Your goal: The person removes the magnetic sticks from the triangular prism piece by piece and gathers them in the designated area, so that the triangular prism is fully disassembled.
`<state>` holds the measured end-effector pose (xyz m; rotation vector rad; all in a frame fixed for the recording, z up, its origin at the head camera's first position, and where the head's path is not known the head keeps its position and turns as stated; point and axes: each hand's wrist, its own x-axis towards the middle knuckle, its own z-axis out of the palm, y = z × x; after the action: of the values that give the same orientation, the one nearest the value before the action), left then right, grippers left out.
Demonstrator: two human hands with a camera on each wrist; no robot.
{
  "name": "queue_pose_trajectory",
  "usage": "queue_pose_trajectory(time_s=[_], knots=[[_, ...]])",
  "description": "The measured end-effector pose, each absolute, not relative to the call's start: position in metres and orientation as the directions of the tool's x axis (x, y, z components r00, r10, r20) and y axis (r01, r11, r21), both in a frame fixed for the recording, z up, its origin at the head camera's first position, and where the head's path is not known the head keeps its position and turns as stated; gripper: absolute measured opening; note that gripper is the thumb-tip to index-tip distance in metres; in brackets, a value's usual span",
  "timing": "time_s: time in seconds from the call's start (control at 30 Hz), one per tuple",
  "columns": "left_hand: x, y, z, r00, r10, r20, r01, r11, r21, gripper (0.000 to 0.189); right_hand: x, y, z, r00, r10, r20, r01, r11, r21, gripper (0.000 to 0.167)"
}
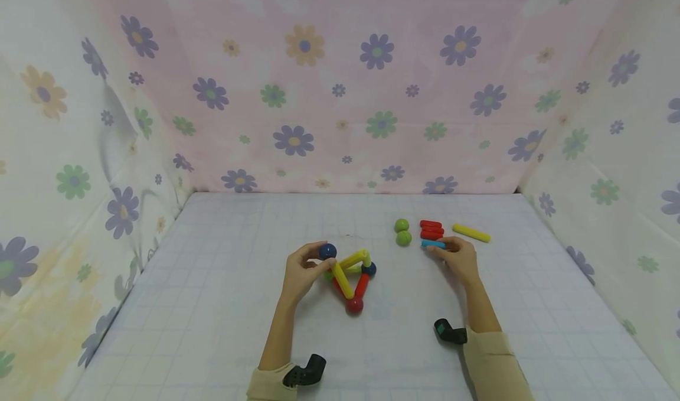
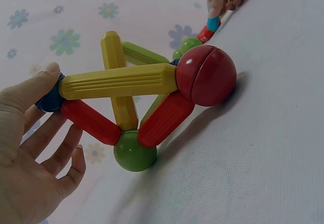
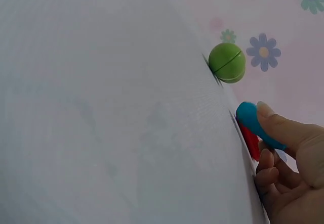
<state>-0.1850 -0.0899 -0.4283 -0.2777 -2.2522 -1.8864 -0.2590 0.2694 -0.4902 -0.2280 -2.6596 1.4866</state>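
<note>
My left hand (image 1: 303, 276) pinches a dark blue ball (image 1: 327, 251) between thumb and fingers. The ball sits at a raised corner of a frame of magnetic rods and balls. A yellow rod (image 2: 119, 81) runs from it to a red ball (image 2: 206, 75) on the table. Red rods (image 2: 167, 119) meet at a green ball (image 2: 135, 150), and a second dark blue ball (image 1: 370, 269) is at the frame's right corner. Over on the right, my right hand (image 1: 461, 260) holds a short light blue rod (image 3: 253, 122) between thumb and fingers, just above the red rods.
Two green balls (image 1: 402, 232) stand left of several red rods (image 1: 431, 230) towards the back. A loose yellow rod (image 1: 471, 233) lies right of them. Flowered cloth walls (image 1: 350, 111) enclose the white table (image 1: 212, 306) at the back and sides.
</note>
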Motion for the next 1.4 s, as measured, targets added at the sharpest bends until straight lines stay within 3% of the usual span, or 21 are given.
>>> queue_pose_trajectory(time_s=[0.4,1.0,1.27,1.4], knots=[[-0.185,-0.088,-0.429,-0.963,0.015,0.267,0.266,0.168,0.949,0.034,-0.258,0.273,-0.492,-0.979,0.203,-0.028,0.123,0.477,-0.87,0.048],[-0.181,-0.087,-0.429,-0.967,-0.004,0.254,0.25,0.167,0.954,0.034,-0.263,0.262,-0.498,-0.93,0.365,-0.038,0.196,0.407,-0.892,0.044],[-0.18,-0.086,-0.432,-0.965,-0.008,0.262,0.257,0.169,0.952,0.035,-0.261,0.26,-0.499,-0.917,0.398,-0.02,0.176,0.359,-0.916,0.048],[-0.179,-0.086,-0.435,-0.971,-0.004,0.241,0.237,0.157,0.959,0.036,-0.257,0.256,-0.496,-0.915,0.4,0.056,0.084,0.325,-0.942,0.047]])
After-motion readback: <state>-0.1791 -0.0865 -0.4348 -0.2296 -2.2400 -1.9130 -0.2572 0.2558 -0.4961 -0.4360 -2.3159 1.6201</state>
